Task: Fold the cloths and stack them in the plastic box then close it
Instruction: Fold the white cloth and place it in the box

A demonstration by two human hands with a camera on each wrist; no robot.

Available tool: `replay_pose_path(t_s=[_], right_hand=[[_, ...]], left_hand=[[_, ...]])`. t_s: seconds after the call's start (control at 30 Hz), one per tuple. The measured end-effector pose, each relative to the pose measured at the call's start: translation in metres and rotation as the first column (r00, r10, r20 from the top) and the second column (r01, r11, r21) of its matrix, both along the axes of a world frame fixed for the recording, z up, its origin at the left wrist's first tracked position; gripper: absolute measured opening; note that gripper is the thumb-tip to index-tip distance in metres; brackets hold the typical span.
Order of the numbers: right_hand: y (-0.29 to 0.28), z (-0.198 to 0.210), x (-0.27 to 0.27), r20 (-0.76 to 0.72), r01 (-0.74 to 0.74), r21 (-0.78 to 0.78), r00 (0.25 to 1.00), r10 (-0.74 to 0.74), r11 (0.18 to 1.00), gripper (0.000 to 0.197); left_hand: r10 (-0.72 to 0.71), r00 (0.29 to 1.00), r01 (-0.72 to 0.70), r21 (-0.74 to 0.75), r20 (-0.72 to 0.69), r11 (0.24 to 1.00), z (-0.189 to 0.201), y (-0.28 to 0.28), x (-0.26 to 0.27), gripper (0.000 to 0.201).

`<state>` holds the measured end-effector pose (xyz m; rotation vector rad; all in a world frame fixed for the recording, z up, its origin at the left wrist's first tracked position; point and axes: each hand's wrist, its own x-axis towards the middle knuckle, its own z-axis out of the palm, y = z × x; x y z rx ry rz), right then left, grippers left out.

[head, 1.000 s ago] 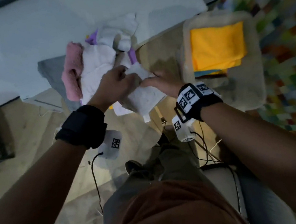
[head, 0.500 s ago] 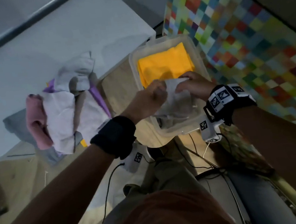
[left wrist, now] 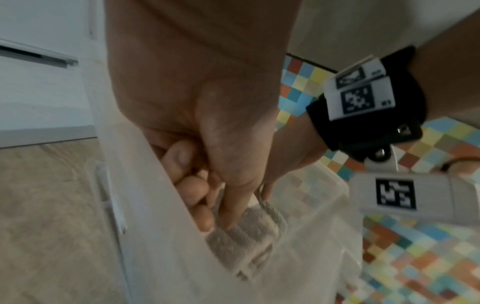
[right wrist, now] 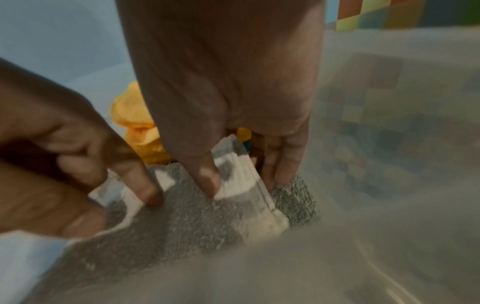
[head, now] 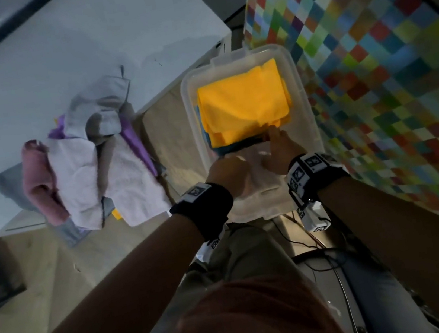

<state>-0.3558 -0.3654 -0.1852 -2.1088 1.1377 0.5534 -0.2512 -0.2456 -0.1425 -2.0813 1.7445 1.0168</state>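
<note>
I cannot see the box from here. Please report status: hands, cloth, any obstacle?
Left hand and right hand both pinch the folded white cloth, low inside the plastic box. Yellow cloth beside it. Unfolded pile waits. Nothing blocking.

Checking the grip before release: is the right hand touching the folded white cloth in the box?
Touching. The right wrist view shows the right hand with its fingertips pressed into the folded white cloth inside the plastic box.
</note>
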Motion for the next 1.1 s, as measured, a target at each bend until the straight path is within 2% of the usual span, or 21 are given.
replay_pose_path(t_s=[0.07,0.13,0.2,0.27,0.33,0.43,0.53,0.6,0.73,0.8,0.87,0.93,1.0,1.1], right_hand=[[0.000,0.002,-0.001,-0.037,-0.023,-0.062,0.999,0.021,0.998,0.072],[-0.001,0.012,0.004,-0.032,-0.021,-0.099,0.999,0.018,0.995,0.070],[-0.002,0.023,0.014,0.000,-0.007,0.012,1.000,0.007,1.000,0.058],[0.004,0.033,0.024,-0.040,-0.044,0.159,0.998,0.051,0.986,0.051],[0.015,0.041,0.032,-0.099,-0.100,0.180,0.988,0.119,0.979,0.046],[0.035,0.059,0.040,-0.148,-0.166,0.210,0.969,0.199,0.964,0.051],[0.057,0.082,0.050,-0.085,-0.174,0.172,0.978,0.190,0.970,0.025],[0.074,0.093,0.060,-0.007,-0.151,0.149,0.988,0.154,0.977,0.033],[0.126,0.111,0.091,0.189,-0.063,0.110,0.981,0.042,0.992,0.012],[0.155,0.110,0.112,0.286,-0.039,0.136,0.958,-0.002,0.990,0.013],[0.179,0.098,0.136,0.299,-0.051,0.189,0.954,-0.008,0.981,0.015],[0.199,0.083,0.161,0.279,-0.086,0.241,0.960,0.015,0.967,0.021],[0.215,0.065,0.184,0.241,-0.112,0.275,0.969,0.044,0.955,0.029],[0.233,0.036,0.213,0.166,-0.120,0.316,0.984,0.069,0.941,0.037]], left_hand=[[0.033,0.994,-0.039,-0.054,-0.100,0.998,0.006,-0.002,0.006,0.023],[0.125,0.967,-0.150,-0.101,-0.224,0.983,0.019,-0.004,0.018,0.024],[0.189,0.941,-0.239,-0.155,-0.280,0.959,0.031,-0.001,0.036,0.024],[0.183,0.948,-0.238,-0.197,-0.261,0.951,0.041,0.008,0.054,0.023],[0.228,0.938,-0.282,-0.193,-0.260,0.940,0.045,0.021,0.071,0.022],[0.282,0.923,-0.341,-0.213,-0.262,0.916,0.046,0.043,0.091,0.018],[0.350,0.894,-0.430,-0.320,-0.280,0.844,0.047,0.073,0.103,0.013],[0.425,0.842,-0.532,-0.378,-0.332,0.758,0.050,0.099,0.114,0.008],[0.526,0.810,-0.583,-0.438,-0.258,0.684,0.050,0.164,0.146,0.015],[0.623,0.744,-0.658,-0.430,-0.244,0.618,0.038,0.200,0.168,0.018],[0.711,0.670,-0.722,-0.407,-0.213,0.559,0.021,0.233,0.188,0.029],[0.770,0.616,-0.763,-0.367,-0.166,0.532,0.001,0.259,0.205,0.044],[0.800,0.583,-0.791,-0.320,-0.138,0.521,-0.017,0.278,0.218,0.054],[0.795,0.596,-0.789,-0.263,-0.109,0.555,-0.045,0.292,0.228,0.058]])
